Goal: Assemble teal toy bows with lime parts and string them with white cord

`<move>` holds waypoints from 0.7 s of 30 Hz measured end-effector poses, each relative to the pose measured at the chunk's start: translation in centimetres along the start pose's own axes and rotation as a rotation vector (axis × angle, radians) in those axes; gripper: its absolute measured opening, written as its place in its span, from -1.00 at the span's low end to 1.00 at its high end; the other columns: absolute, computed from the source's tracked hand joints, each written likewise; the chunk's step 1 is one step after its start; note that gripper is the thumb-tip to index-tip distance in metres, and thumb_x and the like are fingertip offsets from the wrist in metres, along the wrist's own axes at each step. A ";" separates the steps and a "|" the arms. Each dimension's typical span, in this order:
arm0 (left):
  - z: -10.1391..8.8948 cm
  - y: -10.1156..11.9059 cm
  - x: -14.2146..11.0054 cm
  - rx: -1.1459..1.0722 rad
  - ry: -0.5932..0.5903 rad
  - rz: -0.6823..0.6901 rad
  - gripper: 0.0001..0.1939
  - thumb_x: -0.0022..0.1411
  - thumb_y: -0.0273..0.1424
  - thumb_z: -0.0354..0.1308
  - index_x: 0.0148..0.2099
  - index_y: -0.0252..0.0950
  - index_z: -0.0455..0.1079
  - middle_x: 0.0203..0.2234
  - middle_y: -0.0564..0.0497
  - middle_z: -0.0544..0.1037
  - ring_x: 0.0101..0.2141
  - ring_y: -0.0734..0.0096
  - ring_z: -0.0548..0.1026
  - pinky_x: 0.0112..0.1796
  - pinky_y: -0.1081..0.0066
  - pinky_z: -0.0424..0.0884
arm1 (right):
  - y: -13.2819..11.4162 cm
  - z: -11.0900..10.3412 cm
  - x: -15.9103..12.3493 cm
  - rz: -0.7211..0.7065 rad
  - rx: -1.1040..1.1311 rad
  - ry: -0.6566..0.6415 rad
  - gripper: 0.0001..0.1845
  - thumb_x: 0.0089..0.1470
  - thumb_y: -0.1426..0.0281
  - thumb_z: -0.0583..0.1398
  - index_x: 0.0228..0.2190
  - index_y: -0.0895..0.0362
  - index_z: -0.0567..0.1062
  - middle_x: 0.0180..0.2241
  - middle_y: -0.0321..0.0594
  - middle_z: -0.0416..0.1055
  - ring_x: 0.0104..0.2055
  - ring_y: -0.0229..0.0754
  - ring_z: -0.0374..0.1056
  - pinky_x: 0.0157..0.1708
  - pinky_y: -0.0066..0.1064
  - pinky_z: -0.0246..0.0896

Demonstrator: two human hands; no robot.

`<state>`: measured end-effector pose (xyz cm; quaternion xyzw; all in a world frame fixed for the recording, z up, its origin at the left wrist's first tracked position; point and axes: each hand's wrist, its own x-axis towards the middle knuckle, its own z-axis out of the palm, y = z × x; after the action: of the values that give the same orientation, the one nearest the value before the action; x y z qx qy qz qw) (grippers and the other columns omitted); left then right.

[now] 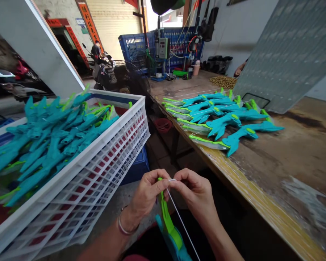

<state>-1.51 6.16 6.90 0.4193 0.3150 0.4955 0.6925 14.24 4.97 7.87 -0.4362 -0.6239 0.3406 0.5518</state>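
My left hand point(149, 194) is closed in a pinch around the green tip of a teal and green plastic toy bow point(167, 221). The bow hangs down toward my lap, its lower part cut off by the frame edge. Close beside it, my right hand point(197, 190) pinches the end of a white string point(180, 217) at the bow's tip. From there the string runs down alongside the bow. My fingertips nearly meet, and they hide how the string sits on the tip.
At left, a white plastic crate point(119, 141) holds many similar bows point(57, 137). Strung bows point(230, 125) lie in a row on the wooden table point(263, 170) at right. Behind are a grey metal sheet point(288, 58), blue crates point(136, 50) and another person's hand point(239, 69).
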 end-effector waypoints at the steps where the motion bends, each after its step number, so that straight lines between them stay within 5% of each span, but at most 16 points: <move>1: 0.0 0.1 0.0 0.008 -0.005 -0.007 -0.67 0.11 -0.18 0.44 -0.44 -0.33 0.48 -0.55 0.10 0.38 -0.60 0.55 0.35 -0.57 0.53 0.34 | 0.0 -0.1 0.1 -0.077 -0.042 -0.015 -0.70 0.23 0.27 0.31 -0.49 0.14 0.49 -0.52 -0.31 0.43 -0.50 -0.29 0.32 -0.50 -0.50 0.21; 5: -0.2 -0.1 -0.2 0.076 -0.007 -0.013 -0.62 0.15 -0.14 0.39 -0.46 -0.33 0.42 -0.56 0.09 0.38 -0.60 0.54 0.35 -0.56 0.52 0.30 | -0.2 -0.3 0.2 -0.320 -0.189 -0.062 -0.73 0.31 0.31 0.26 -0.44 0.13 0.46 -0.50 -0.31 0.43 -0.49 -0.30 0.35 -0.48 -0.49 0.22; 8: -0.3 -0.8 -0.3 0.175 0.045 0.014 -0.64 0.26 -0.15 0.29 -0.43 -0.31 0.40 -0.58 0.09 0.39 -0.58 0.51 0.35 -0.53 0.51 0.28 | -0.5 -0.1 -0.1 -0.359 -0.240 -0.047 -0.76 0.33 0.38 0.23 -0.42 0.12 0.45 -0.48 -0.29 0.43 -0.46 -0.29 0.36 -0.46 -0.49 0.24; 17: 0.4 -1.7 -0.9 0.358 0.211 0.068 -0.63 0.35 -0.15 0.18 -0.42 -0.28 0.37 -0.61 0.12 0.36 -0.56 0.49 0.30 -0.48 0.47 0.23 | -1.8 0.5 -1.7 -0.007 -0.090 -0.054 -0.76 0.34 0.40 0.16 -0.40 0.12 0.50 -0.44 -0.30 0.43 -0.43 -0.28 0.37 -0.42 -0.50 0.25; 21: 0.1 -1.8 -0.8 0.324 0.183 0.069 -0.64 0.34 -0.18 0.19 -0.44 -0.30 0.39 -0.61 0.11 0.37 -0.56 0.50 0.30 -0.48 0.47 0.21 | -1.3 0.6 -1.9 0.001 -0.035 0.010 -0.83 0.29 0.42 0.22 -0.39 0.12 0.50 -0.35 -0.27 0.46 -0.32 -0.25 0.42 -0.32 -0.48 0.31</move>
<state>-0.89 5.06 5.32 0.4890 0.4377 0.4978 0.5670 13.45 2.71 8.23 -0.4476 -0.6269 0.3279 0.5469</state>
